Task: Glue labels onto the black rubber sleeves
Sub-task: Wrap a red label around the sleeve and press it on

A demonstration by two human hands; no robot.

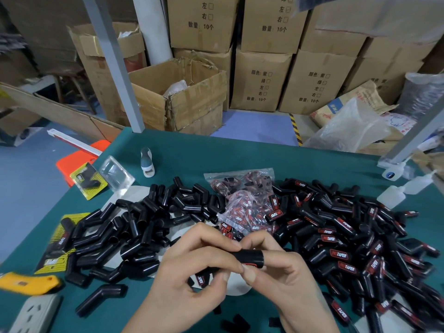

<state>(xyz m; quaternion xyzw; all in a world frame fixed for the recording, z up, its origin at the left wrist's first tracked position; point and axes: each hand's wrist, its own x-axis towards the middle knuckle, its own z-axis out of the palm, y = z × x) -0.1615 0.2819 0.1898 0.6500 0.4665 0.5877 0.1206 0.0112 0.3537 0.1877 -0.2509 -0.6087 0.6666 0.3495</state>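
Pinching one black rubber sleeve [249, 258] between both sets of fingers, you hold it low over the green table [216, 155], just above a white sheet. Your left hand [192, 272] curls over its left end from above, thumb underneath; your right hand [283, 272] grips the right end, thumb pressed on a red-edged label [248, 264] at the sleeve's underside. Beyond your hands lies a clear bag of red-and-black labels [242, 203]. Plain sleeves [144, 224] are heaped to the left, while labelled sleeves [348, 248] reading "TAPER" pile up on the right. Cardboard boxes [262, 80] behind the table carry "10个".
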